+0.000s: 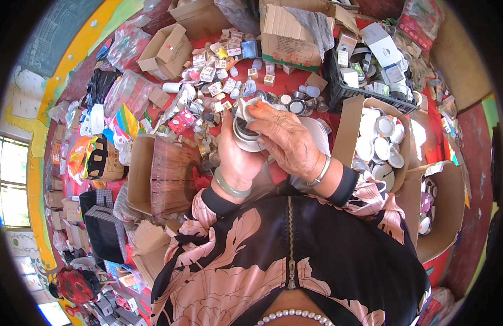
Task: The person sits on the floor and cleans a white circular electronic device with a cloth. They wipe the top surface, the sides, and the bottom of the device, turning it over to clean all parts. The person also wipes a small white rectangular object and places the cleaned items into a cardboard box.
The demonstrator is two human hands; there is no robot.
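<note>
In front of my chest, my left hand (236,165) cups a small round jar (246,136) with a dark band and a pale, silvery rim. The jar is tilted, and part of it lies behind my fingers. My right hand (288,138) presses a crumpled white cloth or tissue (244,111) against the jar's far side, with its fingers bent over the jar. Just beyond my hands, several round jars and lids (297,105) lie on the red floor covering.
To the right, an open carton holds white round lids (386,126), with a black plastic crate (338,89) beyond it. An open cardboard box (140,176) stands on the left. Small boxes and bottles (229,85) are scattered ahead, before a large carton (291,37).
</note>
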